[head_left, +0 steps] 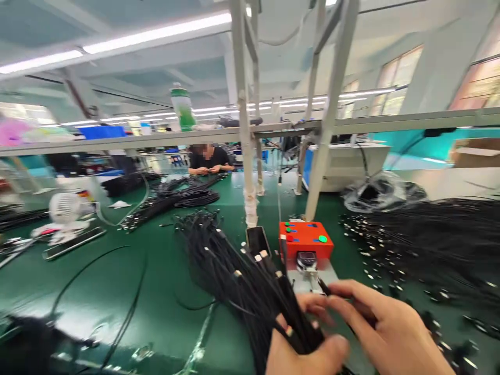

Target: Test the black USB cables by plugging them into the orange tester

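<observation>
My left hand (297, 362) wraps the near end of a bundle of black cables (244, 284), which lies left of the orange box (307, 245) and nearer me; my right hand (385, 325) pinches a dark cable end (322, 285) just before the box. I'd expect bendy cables, light singly, weightier together, sliding easily: best held by their stiffer plugs (237, 273).

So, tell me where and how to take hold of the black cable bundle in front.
I would grip the black cable bundle around its near part, where the left hand wraps it. Come from the near side, thumb nearest and fingers beyond: the cables gather tightly there, whereas the far part spreads loosely over the green table.
</observation>
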